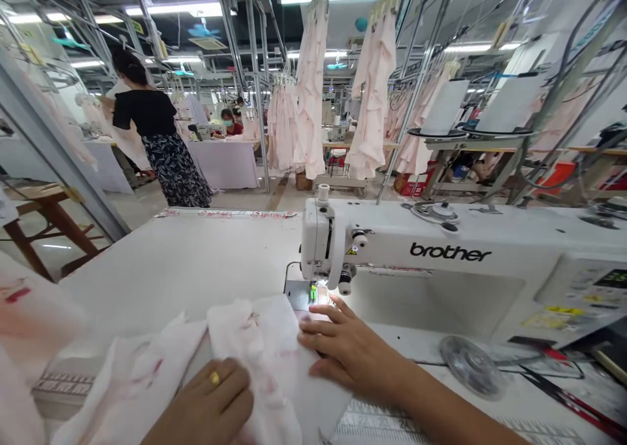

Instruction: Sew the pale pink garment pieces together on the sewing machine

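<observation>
"What have I got under my hands?"

"A soft pale pink printed cloth (259, 360), folded over on itself, lying on the table and reaching up to the grey steel needle plate (296, 295). It looks light and limp, likely to slip and bunch, so I'd press it flat with an open palm rather than pinch it."

"And the hands?"

"My right hand (347, 344) is open, its fingers spread flat on the cloth just beside the plate, gripping nothing. My left hand (208, 399) is curled on the cloth lower down, with a gold ring (214, 378) showing. I can't tell whether it has a fold pinched."

"Room around it?"

"The flat white sewing table (171, 268) runs wide to the left. To the right, the white Brother sewing machine (392, 249) arches over it, and a clear round disc (473, 366) lies beyond my right hand. Farther off, a person in a black top (144, 113) stands near hanging pale pink garments (311, 85)."
</observation>
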`<state>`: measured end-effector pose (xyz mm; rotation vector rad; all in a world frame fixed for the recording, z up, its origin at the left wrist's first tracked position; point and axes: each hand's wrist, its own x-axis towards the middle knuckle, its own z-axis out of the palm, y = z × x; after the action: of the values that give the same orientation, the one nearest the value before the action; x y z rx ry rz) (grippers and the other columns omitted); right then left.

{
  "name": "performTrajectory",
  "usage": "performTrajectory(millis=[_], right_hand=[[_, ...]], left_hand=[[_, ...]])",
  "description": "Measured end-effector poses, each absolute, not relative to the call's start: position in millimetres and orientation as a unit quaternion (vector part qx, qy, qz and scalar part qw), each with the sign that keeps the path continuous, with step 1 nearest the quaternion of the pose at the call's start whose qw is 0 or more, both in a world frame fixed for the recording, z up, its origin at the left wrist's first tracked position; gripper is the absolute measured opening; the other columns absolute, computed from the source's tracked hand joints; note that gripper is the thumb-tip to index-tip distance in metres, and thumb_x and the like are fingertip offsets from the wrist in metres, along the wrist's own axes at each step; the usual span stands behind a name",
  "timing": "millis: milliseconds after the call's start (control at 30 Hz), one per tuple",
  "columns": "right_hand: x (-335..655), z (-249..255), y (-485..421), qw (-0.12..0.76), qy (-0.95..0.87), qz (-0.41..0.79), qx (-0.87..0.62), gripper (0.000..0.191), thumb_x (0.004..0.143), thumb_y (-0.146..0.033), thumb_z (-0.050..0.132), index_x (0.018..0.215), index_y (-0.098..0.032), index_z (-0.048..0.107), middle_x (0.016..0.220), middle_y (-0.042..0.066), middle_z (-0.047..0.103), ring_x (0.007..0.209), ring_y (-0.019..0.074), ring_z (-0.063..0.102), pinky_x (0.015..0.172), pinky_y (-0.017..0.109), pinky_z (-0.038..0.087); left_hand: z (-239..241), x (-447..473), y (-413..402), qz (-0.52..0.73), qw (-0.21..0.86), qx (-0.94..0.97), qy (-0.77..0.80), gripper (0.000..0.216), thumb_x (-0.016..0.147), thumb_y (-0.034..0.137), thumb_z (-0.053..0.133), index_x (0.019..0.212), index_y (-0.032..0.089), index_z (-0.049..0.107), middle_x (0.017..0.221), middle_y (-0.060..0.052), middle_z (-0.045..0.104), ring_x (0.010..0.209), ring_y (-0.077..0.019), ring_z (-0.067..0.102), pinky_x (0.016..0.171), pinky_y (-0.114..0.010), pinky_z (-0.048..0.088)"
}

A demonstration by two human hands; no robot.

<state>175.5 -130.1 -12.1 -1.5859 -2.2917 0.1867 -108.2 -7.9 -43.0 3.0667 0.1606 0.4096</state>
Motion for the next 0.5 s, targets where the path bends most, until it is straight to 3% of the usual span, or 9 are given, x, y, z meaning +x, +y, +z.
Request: performTrajectory(millis=[100,167,267,367,500], right_hand=[[178.4,-15.5,-130.6,0.167,-0.808,0.028,-0.565,0.036,0.100,-0.045,0.051,0.130,-0.026,0.054,0.135,0.004,0.056,0.134,0.0249,0.036,0.115,0.049,0.016],[180.9,-17.7,-131.3,0.189,-0.806,0.002,-0.561,0.032,0.101,-0.042,0.050,0.126,-0.023,0.057,0.130,0.006,0.060,0.128,0.0250,0.042,0.113,0.049,0.019],[183.1,-18.5,-133.2,0.221,-0.820,0.004,-0.528,0.026,0.101,-0.038,0.050,0.114,-0.019,0.062,0.110,0.007,0.067,0.104,0.0214,0.054,0.104,0.043,0.032],[182.1,-16.8,-135.2,0.203,-0.844,0.035,-0.496,0.025,0.100,-0.039,0.051,0.107,-0.019,0.063,0.100,0.004,0.068,0.093,0.0192,0.055,0.094,0.038,0.037],[181.0,-15.3,-135.2,0.176,-0.837,0.032,-0.517,0.022,0.101,-0.037,0.052,0.112,-0.020,0.062,0.105,0.004,0.068,0.099,0.0197,0.053,0.100,0.037,0.034]], left_hand=[[-40.2,-81.6,-2.7,0.173,-0.029,0.984,-0.003,0.052,0.091,0.053,0.052,0.130,0.020,0.053,0.137,-0.011,0.057,0.128,-0.0305,0.049,0.104,-0.041,0.041],[-57.6,-76.3,-10.8,0.187,-0.073,0.980,0.016,0.069,0.091,0.052,0.050,0.149,0.019,0.032,0.142,-0.012,0.053,0.129,-0.0330,0.048,0.101,-0.044,0.042],[-97.1,-83.6,-33.3,0.213,-0.119,0.957,0.157,0.079,0.091,0.053,0.048,0.155,0.023,0.013,0.138,-0.016,0.055,0.119,-0.0402,0.055,0.084,-0.051,0.048],[-113.8,-93.0,-47.8,0.204,-0.114,0.937,0.261,0.071,0.092,0.049,0.048,0.154,0.028,0.020,0.133,-0.017,0.059,0.109,-0.0394,0.062,0.073,-0.049,0.051],[-70.1,-79.3,-34.6,0.159,-0.040,0.974,0.154,0.056,0.088,0.048,0.057,0.138,0.025,0.049,0.114,-0.015,0.069,0.099,-0.0337,0.066,0.077,-0.044,0.054]])
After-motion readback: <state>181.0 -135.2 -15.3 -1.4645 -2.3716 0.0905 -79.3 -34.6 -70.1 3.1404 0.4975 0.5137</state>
